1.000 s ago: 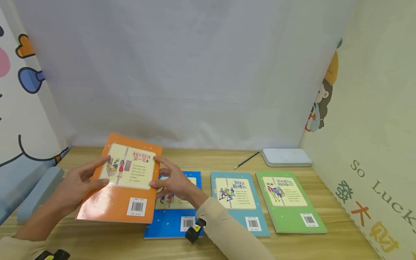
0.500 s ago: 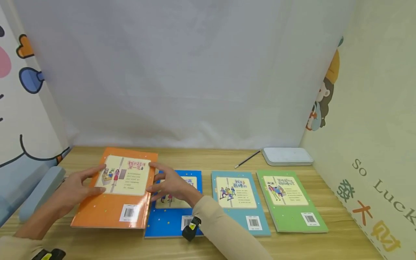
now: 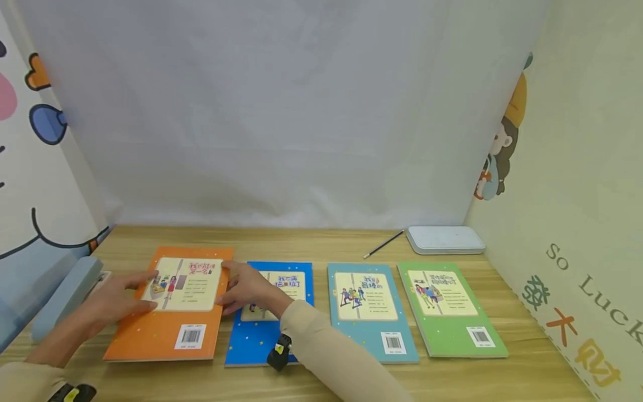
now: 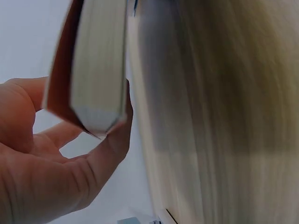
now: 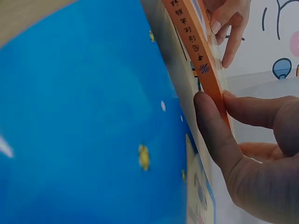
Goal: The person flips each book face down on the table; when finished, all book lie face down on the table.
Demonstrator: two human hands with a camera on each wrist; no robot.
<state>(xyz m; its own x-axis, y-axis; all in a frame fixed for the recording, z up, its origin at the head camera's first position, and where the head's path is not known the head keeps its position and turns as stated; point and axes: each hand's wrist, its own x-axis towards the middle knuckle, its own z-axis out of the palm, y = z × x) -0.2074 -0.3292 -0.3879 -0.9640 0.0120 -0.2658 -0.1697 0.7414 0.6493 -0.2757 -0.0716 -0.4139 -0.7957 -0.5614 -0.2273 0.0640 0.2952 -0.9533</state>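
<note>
An orange paperback book (image 3: 150, 329), back cover up with a cream panel and barcode, lies low over the left of the table. My left hand (image 3: 113, 298) grips its left edge; in the left wrist view, thumb and fingers of that hand (image 4: 60, 172) lie either side of the page block (image 4: 98, 65). My right hand (image 3: 251, 287) pinches the spine edge, and in the right wrist view its fingers (image 5: 215, 130) squeeze the orange spine (image 5: 191, 37). Beside it lies a blue book (image 3: 251, 346), partly hidden by the right hand and sleeve.
Rightward in the row lie a teal book (image 3: 366, 340) and a green book (image 3: 452, 335), backs up. Behind them are a pencil (image 3: 384, 244) and a pale flat case (image 3: 444, 240). A long light blue object (image 3: 67, 296) stands at the left edge. Walls enclose the wooden table (image 3: 301, 245).
Both hands have lowered the orange book toward the table and drawn it slightly left, flattening its tilt. More of the blue book now shows. The other books have stayed put.
</note>
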